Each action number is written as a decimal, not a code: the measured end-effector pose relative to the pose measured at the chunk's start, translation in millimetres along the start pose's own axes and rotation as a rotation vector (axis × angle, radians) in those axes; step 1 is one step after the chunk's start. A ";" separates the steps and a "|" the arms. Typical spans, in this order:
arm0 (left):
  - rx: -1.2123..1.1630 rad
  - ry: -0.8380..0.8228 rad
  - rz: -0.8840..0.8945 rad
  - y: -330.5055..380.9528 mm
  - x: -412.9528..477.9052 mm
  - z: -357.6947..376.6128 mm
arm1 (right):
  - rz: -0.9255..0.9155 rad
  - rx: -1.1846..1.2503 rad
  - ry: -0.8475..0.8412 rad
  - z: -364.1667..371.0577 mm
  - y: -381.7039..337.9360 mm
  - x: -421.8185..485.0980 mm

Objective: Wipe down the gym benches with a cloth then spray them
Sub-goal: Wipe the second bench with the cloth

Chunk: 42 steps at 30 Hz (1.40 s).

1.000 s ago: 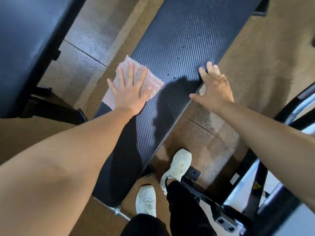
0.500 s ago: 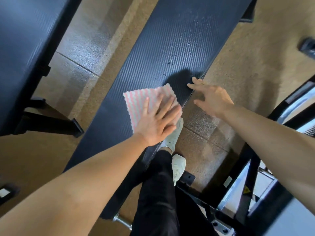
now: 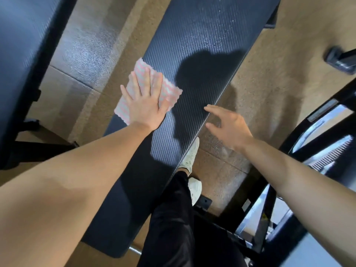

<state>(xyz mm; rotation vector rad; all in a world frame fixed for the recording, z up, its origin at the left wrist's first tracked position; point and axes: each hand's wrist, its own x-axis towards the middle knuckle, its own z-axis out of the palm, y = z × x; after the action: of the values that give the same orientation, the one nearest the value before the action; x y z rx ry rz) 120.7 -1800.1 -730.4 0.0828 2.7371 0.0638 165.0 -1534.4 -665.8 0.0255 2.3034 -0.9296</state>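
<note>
- Black ribbed padding covers the bench [image 3: 192, 35] you are working on. It runs from the near left to the far right, and you stand at its right edge. By my reading you are in the wiping step. Fine specks show on the far stretch, so that end probably needs wiping too.
- A second dark bench [image 3: 21, 54] sits well apart on the left. I judge it is waiting its turn.
- The pink-and-white striped cloth [image 3: 170, 90] lies flat at the bench's left edge, with one corner hanging over the side.
- Your left hand [image 3: 146, 106] presses the cloth down with the palm flat and the fingers straight and spread. It grips nothing. Next, sweep it across to the right edge, then work toward the far end with the pressure even.
- Your right hand [image 3: 231, 128] is empty and relaxed with the fingers apart, above the bench's right edge. I cannot tell whether a fingertip touches it.
- No spray bottle is in view, so you will have to fetch one.
</note>
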 end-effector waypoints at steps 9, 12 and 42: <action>0.082 0.002 0.436 83.9 -33.9 17.9 | 0.133 -0.294 0.208 -56.7 4.2 74.3; 0.097 -0.019 0.615 78.7 -30.6 21.5 | 0.121 -0.476 0.166 -68.1 12.2 93.4; 0.077 -0.009 0.547 127.5 53.0 -10.9 | 0.013 -0.283 0.313 -153.5 52.9 131.6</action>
<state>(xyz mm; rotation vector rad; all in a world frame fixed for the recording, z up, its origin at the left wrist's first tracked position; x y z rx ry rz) 73.9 -1669.8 -733.9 0.8453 2.6255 0.1087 -12.2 -1426.2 -690.8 0.0701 2.7029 -0.6192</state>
